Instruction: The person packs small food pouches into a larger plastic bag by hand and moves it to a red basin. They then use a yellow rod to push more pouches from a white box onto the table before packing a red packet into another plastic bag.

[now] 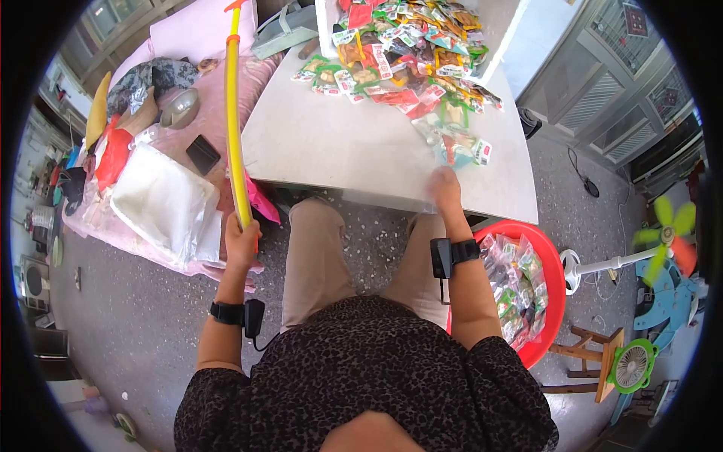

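Note:
My left hand (242,242) is wrapped round the lower end of a long yellow hand pump (234,135) with an orange T-shaped handle and collar. The pump stands up past the left side of the white table (331,143). Over the table's front edge, my right hand (446,188) is smeared by motion. Just beyond its fingers lie small clear snack packets (461,148) with green and red print, partly blurred. Whether the fingers grip one cannot be made out. Farther back, a large heap of similar packets (410,56) spills out of a white open-fronted box (503,41).
A red tub (556,290) of packets stands by my right leg. To the left, a pink-covered bed (203,83) bears a white plastic bag (162,203) and a dark phone-like object (202,154). Right are a standing fan (666,237), a wooden stool (606,361) and a green fan (633,365).

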